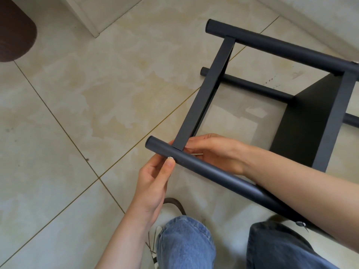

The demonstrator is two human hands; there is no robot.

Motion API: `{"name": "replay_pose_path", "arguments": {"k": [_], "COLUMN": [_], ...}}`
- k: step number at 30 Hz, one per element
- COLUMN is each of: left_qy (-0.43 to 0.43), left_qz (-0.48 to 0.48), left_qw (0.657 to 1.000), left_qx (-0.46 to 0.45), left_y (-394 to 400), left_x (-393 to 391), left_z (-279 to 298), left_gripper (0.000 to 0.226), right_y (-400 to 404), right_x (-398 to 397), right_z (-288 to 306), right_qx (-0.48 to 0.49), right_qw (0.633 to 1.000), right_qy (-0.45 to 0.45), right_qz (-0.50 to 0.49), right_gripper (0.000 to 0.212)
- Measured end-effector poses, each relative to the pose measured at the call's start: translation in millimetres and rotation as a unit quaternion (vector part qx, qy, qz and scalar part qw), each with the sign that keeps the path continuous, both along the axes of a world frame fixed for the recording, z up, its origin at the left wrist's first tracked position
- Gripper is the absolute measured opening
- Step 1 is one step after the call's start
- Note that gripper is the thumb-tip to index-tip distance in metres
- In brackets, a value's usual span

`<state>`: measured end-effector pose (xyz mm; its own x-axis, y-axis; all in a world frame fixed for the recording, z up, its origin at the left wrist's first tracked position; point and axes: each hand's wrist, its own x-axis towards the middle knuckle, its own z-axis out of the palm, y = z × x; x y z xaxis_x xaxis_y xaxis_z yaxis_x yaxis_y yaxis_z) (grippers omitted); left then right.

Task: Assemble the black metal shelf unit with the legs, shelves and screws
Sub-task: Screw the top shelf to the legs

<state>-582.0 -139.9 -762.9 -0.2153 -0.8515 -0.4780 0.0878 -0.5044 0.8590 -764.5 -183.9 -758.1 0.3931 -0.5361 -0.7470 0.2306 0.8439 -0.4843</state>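
The left hand (153, 177) grips the near leg (204, 171) from below, its thumb laid over the top of the tube close to the leg's left end. The right hand (211, 152) reaches in from the right behind that leg, fingers curled at the joint where the left shelf (206, 90) meets the tube, pinching a thin silvery tool (197, 154) whose kind is too small to tell. The black shelf unit (272, 98) lies on its side on the tiled floor (97, 103), right of centre: the left shelf runs edge-on from the near leg to the far leg (281, 45), and a second shelf (310, 117) stands further right, its broad face showing. A lower leg (248, 84) rests on the floor between the two shelves. Blue-jeaned knees (186, 241) and a light shoe (157, 232) fill the near edge. A dark brown rug (13, 28) lies far left, beside a pale wall corner (87, 18).
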Motion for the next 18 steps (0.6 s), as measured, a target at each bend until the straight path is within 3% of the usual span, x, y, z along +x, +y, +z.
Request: {"name": "replay_pose_path", "arguments": {"k": [18], "left_qy": [0.003], "left_qz": [0.001], "left_qw": [1.0], "left_qx": [-0.001], "left_y": [-1.4], "left_x": [-0.5], "left_z": [-1.8], "left_gripper": [0.055], "right_y": [-5.9], "right_x": [0.8], "right_z": [1.3], "right_qx": [0.047], "right_qw": [0.998], "right_qy": [-0.019], "right_qz": [0.042], "right_gripper": [0.046]}}
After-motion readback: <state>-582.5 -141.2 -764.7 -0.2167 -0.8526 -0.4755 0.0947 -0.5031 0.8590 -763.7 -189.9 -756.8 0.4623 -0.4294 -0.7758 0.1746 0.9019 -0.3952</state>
